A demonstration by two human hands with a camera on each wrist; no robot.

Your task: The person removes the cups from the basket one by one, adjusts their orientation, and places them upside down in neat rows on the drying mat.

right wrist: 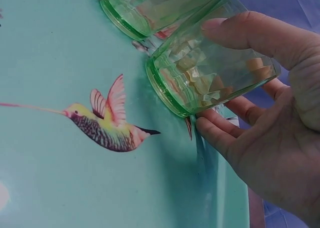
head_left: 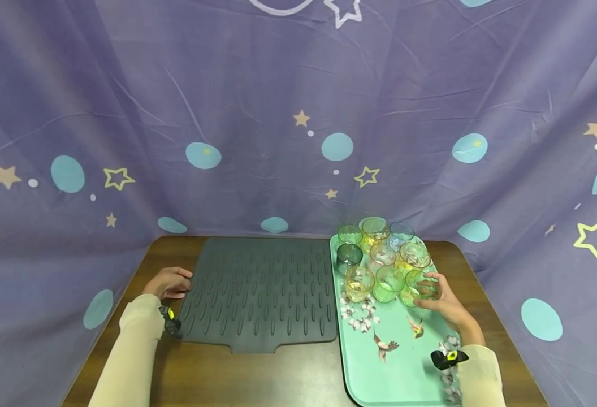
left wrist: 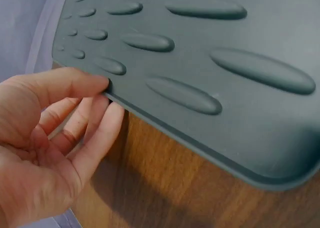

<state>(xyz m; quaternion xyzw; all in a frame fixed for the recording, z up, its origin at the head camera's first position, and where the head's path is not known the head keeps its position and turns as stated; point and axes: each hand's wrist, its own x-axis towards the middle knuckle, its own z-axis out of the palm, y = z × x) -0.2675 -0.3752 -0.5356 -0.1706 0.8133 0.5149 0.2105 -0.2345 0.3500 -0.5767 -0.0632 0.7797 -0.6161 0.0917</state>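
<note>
At the left edge of a dark grey drying mat (head_left: 263, 294) is my left hand (head_left: 170, 282). Its thumb lies on top of the mat's rim (left wrist: 175, 130) and the fingers are underneath, pinching it. My right hand (head_left: 441, 299) is around a green glass (head_left: 413, 288) at the front right of a group of glasses. In the right wrist view the thumb is against the near side of this green glass (right wrist: 200, 68), with fingers behind it. The glass stands upright on a mint-green tray (head_left: 385, 379), close beside another green glass (head_left: 388, 284).
Several more tinted glasses crowd the tray's far half, among them a dark glass (head_left: 349, 259), a yellow glass (head_left: 359, 284) and a blue glass (head_left: 401, 234). Mat and tray lie side by side on a brown wooden table (head_left: 288, 373). A purple curtain (head_left: 258, 85) hangs close behind.
</note>
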